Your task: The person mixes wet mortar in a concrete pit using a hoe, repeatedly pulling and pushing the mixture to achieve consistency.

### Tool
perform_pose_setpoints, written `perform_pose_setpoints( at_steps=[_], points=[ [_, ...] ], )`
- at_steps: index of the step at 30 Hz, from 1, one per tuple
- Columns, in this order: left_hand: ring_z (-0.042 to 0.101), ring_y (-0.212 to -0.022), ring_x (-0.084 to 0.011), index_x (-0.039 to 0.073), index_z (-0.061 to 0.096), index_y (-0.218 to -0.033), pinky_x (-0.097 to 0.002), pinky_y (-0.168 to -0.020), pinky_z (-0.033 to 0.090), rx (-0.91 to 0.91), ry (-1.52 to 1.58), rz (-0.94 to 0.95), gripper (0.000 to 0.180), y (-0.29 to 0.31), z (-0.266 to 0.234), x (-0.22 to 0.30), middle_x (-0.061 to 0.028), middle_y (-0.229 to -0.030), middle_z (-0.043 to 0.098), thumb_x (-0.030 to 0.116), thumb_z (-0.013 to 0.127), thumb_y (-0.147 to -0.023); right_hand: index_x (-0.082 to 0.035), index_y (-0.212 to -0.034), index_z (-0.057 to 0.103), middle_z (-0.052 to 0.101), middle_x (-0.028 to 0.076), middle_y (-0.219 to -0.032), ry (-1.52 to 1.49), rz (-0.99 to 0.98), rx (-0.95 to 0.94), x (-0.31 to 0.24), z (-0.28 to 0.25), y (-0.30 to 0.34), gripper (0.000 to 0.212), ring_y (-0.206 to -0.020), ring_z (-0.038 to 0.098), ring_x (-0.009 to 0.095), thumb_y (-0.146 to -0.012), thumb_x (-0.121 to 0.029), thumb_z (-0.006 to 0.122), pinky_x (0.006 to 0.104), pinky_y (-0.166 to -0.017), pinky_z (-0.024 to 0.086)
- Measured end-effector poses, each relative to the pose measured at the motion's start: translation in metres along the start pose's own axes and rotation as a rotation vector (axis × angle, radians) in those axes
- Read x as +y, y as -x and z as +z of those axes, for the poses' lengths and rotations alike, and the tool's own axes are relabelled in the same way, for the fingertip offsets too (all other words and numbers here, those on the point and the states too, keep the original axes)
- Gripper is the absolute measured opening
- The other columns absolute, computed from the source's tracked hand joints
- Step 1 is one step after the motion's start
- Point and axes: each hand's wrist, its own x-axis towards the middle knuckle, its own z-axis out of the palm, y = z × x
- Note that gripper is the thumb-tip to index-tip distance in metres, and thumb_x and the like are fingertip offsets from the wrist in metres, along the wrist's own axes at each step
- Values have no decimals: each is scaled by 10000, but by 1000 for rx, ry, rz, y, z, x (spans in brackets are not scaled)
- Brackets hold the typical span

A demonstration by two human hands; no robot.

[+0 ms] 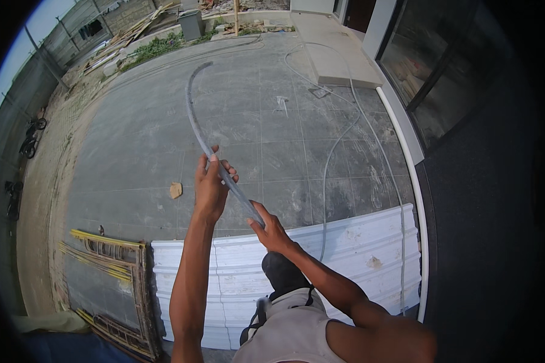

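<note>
My left hand (212, 184) grips a translucent grey hose (196, 124) partway along, its thumb lying on top and its fingers curled beneath. The hose's free end rises ahead and bends to the right above the tiles. Nearer my body, my right hand (269, 230) is closed around the same hose, which disappears into the palm. A long stretch of similar hose (328, 160) loops across the floor on the right and passes behind my right arm. Whether it joins the held piece is hidden.
White corrugated sheet (357, 245) lies beneath me. Rusty and yellow scaffold frames (144, 290) rest at lower left. A white pipe (404, 124) runs along the right wall. A brown scrap (175, 190) lies on the grey tiles (127, 163). A pale step (345, 63) stands at far right.
</note>
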Motion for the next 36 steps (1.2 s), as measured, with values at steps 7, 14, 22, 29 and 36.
perform_pose_setpoints(
  at_steps=[7, 14, 22, 29, 36],
  points=[
    [624, -1040, -233, 123, 400, -1432, -404, -886, 519, 267, -230, -139, 462, -64, -216, 62, -118, -1120, 616, 294, 509, -1017, -56, -1433, 389, 638, 206, -1019, 124, 99, -39, 11, 32, -267, 509, -869, 646, 324, -998, -276, 533, 458, -843, 471],
    [655, -950, -322, 98, 509, -1296, -486, -792, 532, 776, -181, -668, 353, -48, -518, -31, -147, -1098, 645, 205, 521, -960, -88, -1408, 434, 525, 34, -817, -31, 262, -80, 46, 109, -490, 454, -623, 495, 111, -991, -245, 517, 302, -575, 434],
    [637, -943, -219, 100, 480, -1313, -381, -778, 515, 567, -214, -391, 385, -452, -632, 118, -102, -1098, 622, 184, 515, -939, -86, -1384, 454, 482, -1, -758, 34, 207, 37, 78, 192, -776, 428, -590, 436, 79, -984, -230, 510, 285, -550, 403],
    [648, -860, -188, 62, 559, -1260, -329, -741, 517, 537, -754, -122, 338, -692, -810, 238, -124, -1011, 658, 182, 499, -950, -85, -1403, 439, 566, 90, -951, 298, 64, 52, 151, 261, -1072, 441, -840, 553, 193, -1004, -264, 486, 362, -754, 455],
    [628, -992, -362, 135, 372, -1329, -528, -775, 542, 1434, -38, -667, 388, -645, -941, 154, -204, -1148, 594, 185, 466, -956, -79, -1411, 417, 596, 225, -1215, 269, 22, 4, 149, 335, -1408, 445, -1166, 572, 361, -1014, -270, 482, 458, -982, 422]
  ],
)
